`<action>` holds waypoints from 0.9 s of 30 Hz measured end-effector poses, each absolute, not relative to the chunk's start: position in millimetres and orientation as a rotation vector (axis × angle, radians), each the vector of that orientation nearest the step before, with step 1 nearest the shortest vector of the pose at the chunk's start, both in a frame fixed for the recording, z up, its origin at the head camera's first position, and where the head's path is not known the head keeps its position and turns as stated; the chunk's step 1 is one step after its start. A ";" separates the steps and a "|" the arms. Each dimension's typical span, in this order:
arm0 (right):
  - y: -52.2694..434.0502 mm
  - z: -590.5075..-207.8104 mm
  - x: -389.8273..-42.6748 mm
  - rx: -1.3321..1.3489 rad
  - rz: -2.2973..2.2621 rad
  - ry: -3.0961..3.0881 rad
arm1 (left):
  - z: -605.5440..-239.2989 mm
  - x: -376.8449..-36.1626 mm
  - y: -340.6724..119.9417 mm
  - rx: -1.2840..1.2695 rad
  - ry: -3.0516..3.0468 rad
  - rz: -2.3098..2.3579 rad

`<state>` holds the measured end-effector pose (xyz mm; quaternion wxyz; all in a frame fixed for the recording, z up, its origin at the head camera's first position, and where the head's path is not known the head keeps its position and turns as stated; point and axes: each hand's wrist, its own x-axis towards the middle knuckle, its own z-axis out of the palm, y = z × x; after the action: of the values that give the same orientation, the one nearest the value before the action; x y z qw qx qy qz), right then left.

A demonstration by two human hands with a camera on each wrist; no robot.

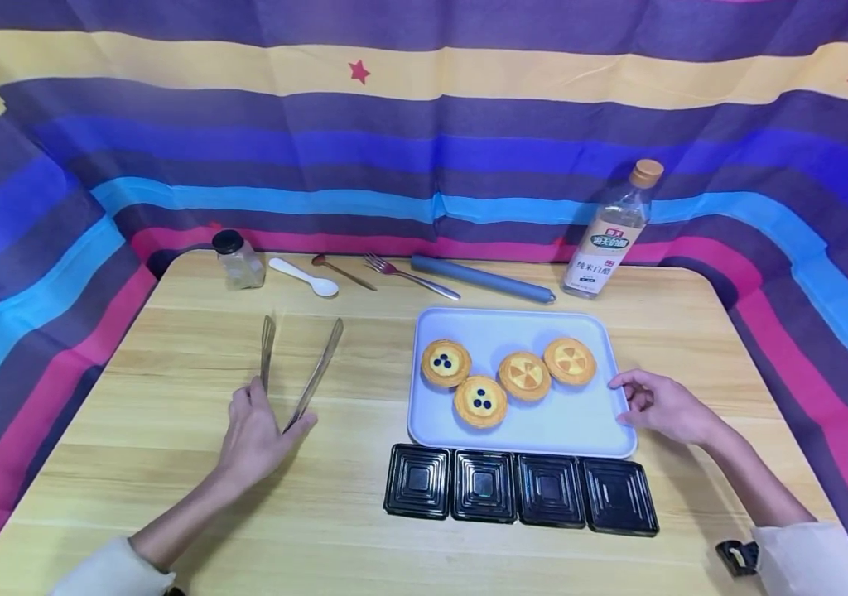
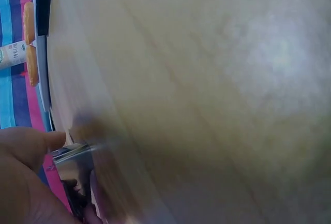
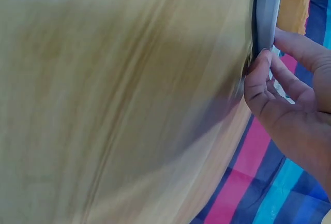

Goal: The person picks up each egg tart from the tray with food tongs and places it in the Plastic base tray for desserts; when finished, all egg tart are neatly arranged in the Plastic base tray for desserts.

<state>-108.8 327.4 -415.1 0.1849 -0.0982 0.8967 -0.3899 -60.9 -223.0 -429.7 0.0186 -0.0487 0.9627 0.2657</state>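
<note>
Head view: left hand point(image 1: 256, 430) grips the near end of metal tongs point(image 1: 297, 364), fingers curled round the joined end; the tong arms splay toward the far side, lying on the wooden table point(image 1: 171, 463), left of a pale blue tray point(image 1: 580, 422). Right hand point(image 1: 662, 406) rests at the tray's right rim, fingers loosely bent, fingertips touching the edge. Four tarts point(image 1: 506, 377) sit on the tray; four black containers point(image 1: 521, 490) line up just near of it.

Left wrist view: blurred; thumb and fingers point(image 2: 31, 146) pinch the tongs point(image 2: 75, 162).

Right wrist view: fingertips point(image 3: 261, 61) touch the tray point(image 3: 266, 12) edge.
</note>
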 end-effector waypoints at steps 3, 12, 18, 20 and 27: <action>327.4 -416.3 -108.1 -0.269 -1.099 2.526 | -431.7 -61.6 -222.1 -0.140 3.006 0.844; 324.7 -415.3 -108.1 -0.240 -1.061 2.527 | -433.4 -59.9 -223.0 -0.149 3.062 0.859; 323.0 -413.5 -109.5 -0.235 -1.051 2.524 | -433.0 -59.4 -224.4 -0.092 3.114 0.862; 323.1 -413.4 -109.3 -0.240 -1.051 2.527 | -433.8 -60.0 -224.8 0.000 3.174 0.851; 323.8 -413.2 -108.2 -0.233 -1.051 2.528 | -429.6 -64.9 -225.1 0.219 3.265 0.812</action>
<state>-108.2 323.8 -413.2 0.1958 -0.0833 0.9022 -0.3752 -64.9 -225.1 -429.6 -0.1146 0.0647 0.9620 0.2391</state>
